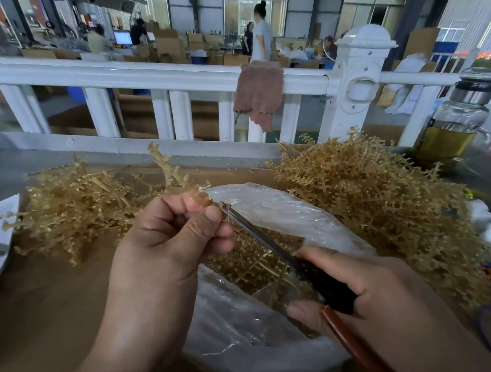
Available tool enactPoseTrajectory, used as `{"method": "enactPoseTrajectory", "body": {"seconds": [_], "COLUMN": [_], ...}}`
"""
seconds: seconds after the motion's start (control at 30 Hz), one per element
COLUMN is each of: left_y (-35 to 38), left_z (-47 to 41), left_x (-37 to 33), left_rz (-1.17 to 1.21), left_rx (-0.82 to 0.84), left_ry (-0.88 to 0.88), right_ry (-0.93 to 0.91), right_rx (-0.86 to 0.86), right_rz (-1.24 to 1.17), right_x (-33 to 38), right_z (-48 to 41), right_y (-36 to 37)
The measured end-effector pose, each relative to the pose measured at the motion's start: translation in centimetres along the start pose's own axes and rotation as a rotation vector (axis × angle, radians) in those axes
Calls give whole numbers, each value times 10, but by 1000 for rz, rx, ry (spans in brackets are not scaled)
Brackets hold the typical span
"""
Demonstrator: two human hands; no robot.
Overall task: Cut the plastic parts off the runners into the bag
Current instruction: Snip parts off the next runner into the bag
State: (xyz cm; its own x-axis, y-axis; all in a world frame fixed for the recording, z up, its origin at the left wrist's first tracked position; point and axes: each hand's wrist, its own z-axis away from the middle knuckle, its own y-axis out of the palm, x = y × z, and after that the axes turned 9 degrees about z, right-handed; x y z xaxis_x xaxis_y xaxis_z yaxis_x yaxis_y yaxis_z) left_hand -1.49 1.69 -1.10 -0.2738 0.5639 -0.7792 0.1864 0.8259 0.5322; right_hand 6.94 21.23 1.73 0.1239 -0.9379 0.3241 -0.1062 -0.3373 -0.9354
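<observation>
With right hand (368,290) clamped on black-handled scissors (264,239), pointed them toward eleven o'clock at amber plastic runner (167,173) pinched in left hand (170,239) over clear plastic bag (279,206).

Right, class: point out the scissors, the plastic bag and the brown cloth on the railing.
scissors (327,289), head view, on the black handle.
plastic bag (279,206), head view, on its far rim.
brown cloth (258,94), head view, on its middle.

Factory floor, stacked cartons (171,45), workers (261,33)

runners (377,190) tan | bag (279,209) clear | cloth (258,94) brown | railing (131,73) white
</observation>
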Motion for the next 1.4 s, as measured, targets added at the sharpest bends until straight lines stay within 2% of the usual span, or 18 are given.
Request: {"method": "enactPoseTrajectory", "body": {"seconds": [0.53,1.07,1.4], "left_y": [-3,-2,-1], "left_z": [0,2,1], "left_x": [2,-1,0], "left_rz": [-2,21,15], "left_rx": [5,30,13], "left_ry": [23,79,70], "right_ry": [21,-36,-22], "right_rx": [18,40,-16], "right_rz": [39,-72,-36], "right_x": [7,-2,1], "right_z": [3,2,1], "right_y": [-6,-1,0]}}
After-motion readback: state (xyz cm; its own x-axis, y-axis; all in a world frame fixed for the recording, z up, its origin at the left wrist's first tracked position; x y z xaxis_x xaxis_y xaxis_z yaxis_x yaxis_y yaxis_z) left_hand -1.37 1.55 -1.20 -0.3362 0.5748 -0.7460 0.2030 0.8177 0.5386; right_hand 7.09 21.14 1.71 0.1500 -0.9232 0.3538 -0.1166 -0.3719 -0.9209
